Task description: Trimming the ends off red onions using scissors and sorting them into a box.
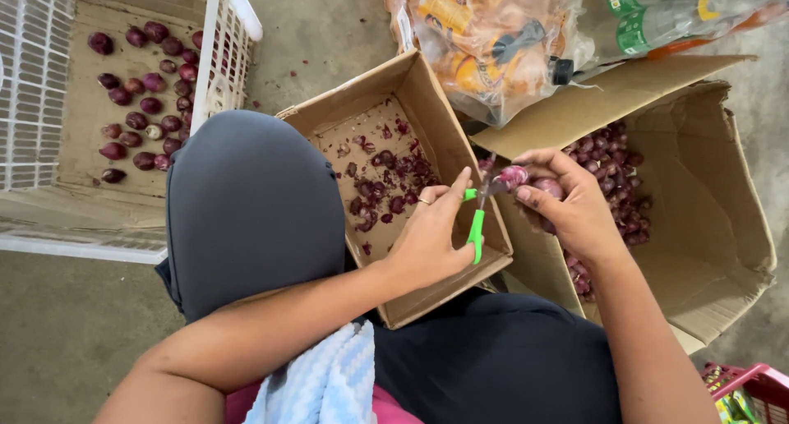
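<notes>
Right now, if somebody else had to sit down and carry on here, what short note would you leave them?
Left hand: grip closed on green-handled scissors, blades at the top of one shallot.
Right hand: holds that shallot up over the gap between the two cardboard boxes, with another tucked in the palm.
Big cardboard box on the right: pile of shallots waiting.
Small cardboard box in the middle: skins and cut ends.
White crate on the left, lined with cardboard: cleaned shallots, one loose layer.
Done: those in the crate. Left: the one in hand and the pile on the right.
</notes>
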